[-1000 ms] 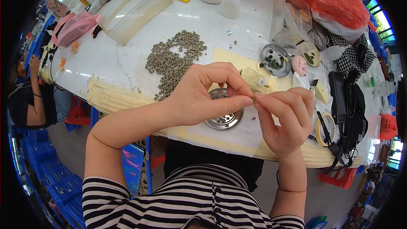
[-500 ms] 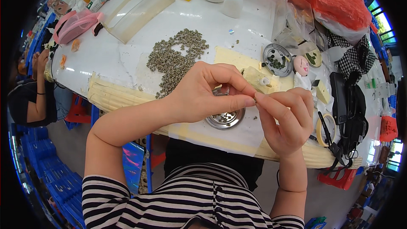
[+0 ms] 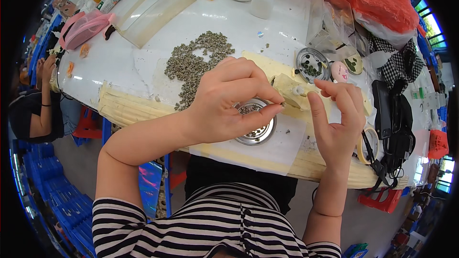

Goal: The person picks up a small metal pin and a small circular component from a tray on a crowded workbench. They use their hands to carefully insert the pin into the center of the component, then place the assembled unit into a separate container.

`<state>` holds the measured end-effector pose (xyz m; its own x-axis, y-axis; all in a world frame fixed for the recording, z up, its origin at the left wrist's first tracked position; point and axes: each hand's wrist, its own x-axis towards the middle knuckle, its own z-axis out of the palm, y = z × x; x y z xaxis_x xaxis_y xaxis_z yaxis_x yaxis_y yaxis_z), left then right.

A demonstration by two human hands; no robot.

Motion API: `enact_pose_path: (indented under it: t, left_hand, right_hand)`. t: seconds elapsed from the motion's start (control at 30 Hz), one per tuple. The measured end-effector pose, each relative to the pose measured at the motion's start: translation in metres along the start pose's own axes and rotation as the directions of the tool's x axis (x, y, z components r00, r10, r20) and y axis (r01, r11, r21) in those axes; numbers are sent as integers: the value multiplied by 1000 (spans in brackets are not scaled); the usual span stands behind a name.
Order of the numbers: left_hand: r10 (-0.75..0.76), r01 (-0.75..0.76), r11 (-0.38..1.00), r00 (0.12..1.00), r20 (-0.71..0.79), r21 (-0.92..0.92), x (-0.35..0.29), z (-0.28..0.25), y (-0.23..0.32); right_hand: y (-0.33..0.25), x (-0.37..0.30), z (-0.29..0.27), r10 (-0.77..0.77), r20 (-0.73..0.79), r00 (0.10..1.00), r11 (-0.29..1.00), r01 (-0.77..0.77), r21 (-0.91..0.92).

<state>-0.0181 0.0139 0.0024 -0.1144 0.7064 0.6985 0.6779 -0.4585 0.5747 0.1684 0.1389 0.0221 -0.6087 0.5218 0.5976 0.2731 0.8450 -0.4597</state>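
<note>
Between thumb and forefinger my left hand (image 3: 229,100) pinches a tiny greyish piece (image 3: 283,104), too small to make out. Below that hand, partly covered by it, a round metal dish (image 3: 269,133) holds several small metal-coloured bits. My right hand (image 3: 340,122) is empty, its thumb and fingers apart, just right of a block covered in yellowish tape (image 3: 282,86). A small white tip (image 3: 299,90) sticks up from that block. Beyond my left hand a heap of small grey-brown pieces (image 3: 191,67) is spread on the white table.
Another round dish (image 3: 327,69) with dark green bits stands behind my right hand, beside a pink round object (image 3: 339,71). A white squeeze bottle (image 3: 262,4) and clear plastic tray (image 3: 158,14) stand farther back. At right are a tape roll (image 3: 372,144) and black bag (image 3: 399,134).
My right hand has let go of the tiny piece, moved away to the right and spread its fingers. My left hand keeps its pinch and has shifted slightly.
</note>
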Motion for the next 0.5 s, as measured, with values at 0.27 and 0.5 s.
enact_pose_path:
  t: [0.27,0.5]
  left_hand:
    - [15,-15,999,1000,-18,32,-1,0,0]
    - [11,-10,999,1000,-20,42,-2,1,1]
  right_hand:
    - [3,-1,4,-114,-48,992,992,111,-62]
    - [-2,-8,-3,-92,-166,982,970,127,210]
